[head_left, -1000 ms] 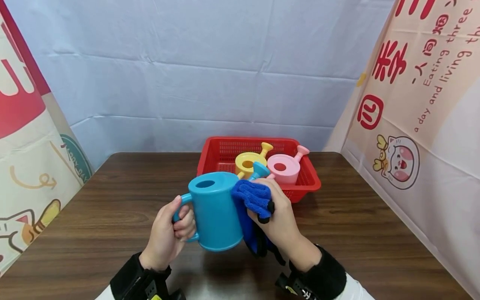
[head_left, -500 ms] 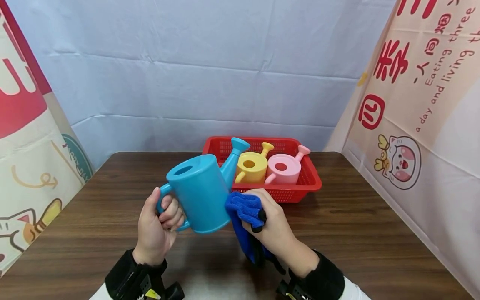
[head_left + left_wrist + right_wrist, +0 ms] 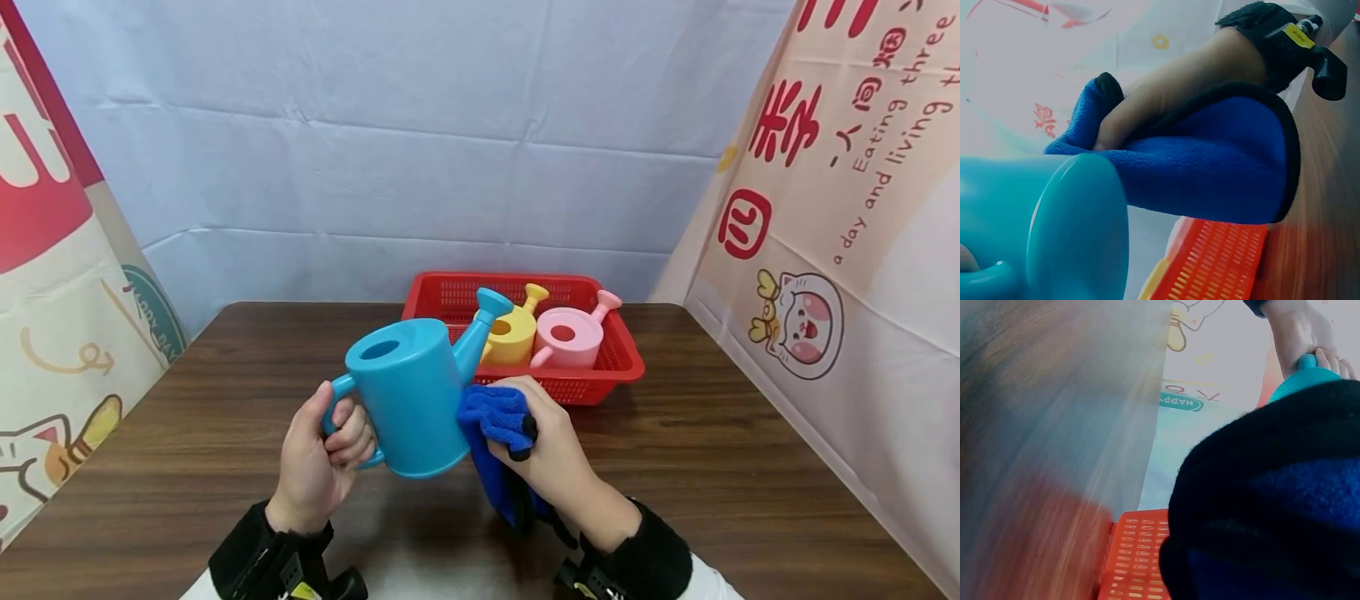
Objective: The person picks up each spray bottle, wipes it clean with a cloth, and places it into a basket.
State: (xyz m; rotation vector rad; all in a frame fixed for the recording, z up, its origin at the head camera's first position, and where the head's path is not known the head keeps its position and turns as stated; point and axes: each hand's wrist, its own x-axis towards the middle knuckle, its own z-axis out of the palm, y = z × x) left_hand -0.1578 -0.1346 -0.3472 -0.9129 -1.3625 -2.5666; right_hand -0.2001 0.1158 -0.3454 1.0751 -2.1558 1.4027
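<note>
My left hand [image 3: 322, 454] grips the handle of a blue watering can [image 3: 408, 400], which is lifted above the table and tilted a little, its spout pointing up and to the right. In my right hand [image 3: 547, 450] is a bunched blue cloth [image 3: 495, 417] with black edging. The cloth is at the right side of the can, near the base of the spout; whether it touches cannot be told. In the left wrist view the cloth [image 3: 1197, 169] hangs in a fold beyond the can's base [image 3: 1079, 231]. The cloth fills much of the right wrist view and hides my right fingers.
A red plastic basket [image 3: 600, 385] stands at the back of the brown wooden table [image 3: 712, 467]. Inside it are a yellow watering can [image 3: 513, 343] and a pink watering can [image 3: 568, 337]. Behind hangs a pale blue sheet [image 3: 375, 150], with printed cloths at both sides.
The blue watering can has moved left and its spout has come out from behind the right hand. It rose, then dropped slightly. The right hand with the cloth shifted a little left.
</note>
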